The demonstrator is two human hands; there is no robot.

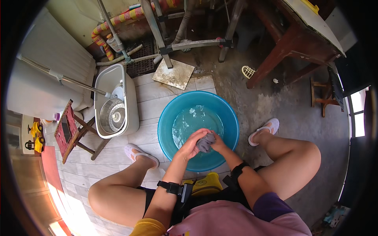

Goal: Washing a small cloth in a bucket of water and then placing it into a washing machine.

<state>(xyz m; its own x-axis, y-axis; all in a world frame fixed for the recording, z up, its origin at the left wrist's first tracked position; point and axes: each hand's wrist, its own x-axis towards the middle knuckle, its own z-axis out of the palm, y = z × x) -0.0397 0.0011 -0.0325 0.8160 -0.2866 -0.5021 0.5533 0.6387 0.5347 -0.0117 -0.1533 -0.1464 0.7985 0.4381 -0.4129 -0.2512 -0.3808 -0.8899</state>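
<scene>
A bunched grey cloth [205, 142] is squeezed between my two hands above a blue plastic basin [226, 110]. My left hand [193, 143] grips it from the left side, with the thumb over the top. On the other side my right hand [218, 142] holds it, its fingers partly hidden behind the cloth. Water [184, 121] covers the bottom of the basin and reflects light. The basin stands on the floor between my feet.
Left of the basin is a grey mop bucket [134, 118] with a metal spinner basket [112, 116] and a mop handle [79, 84]. A folding stool [66, 129] stands beside it. A loose tile [174, 73] lies beyond the basin under a metal stand [195, 44]. A wooden table leg [265, 65] is at right.
</scene>
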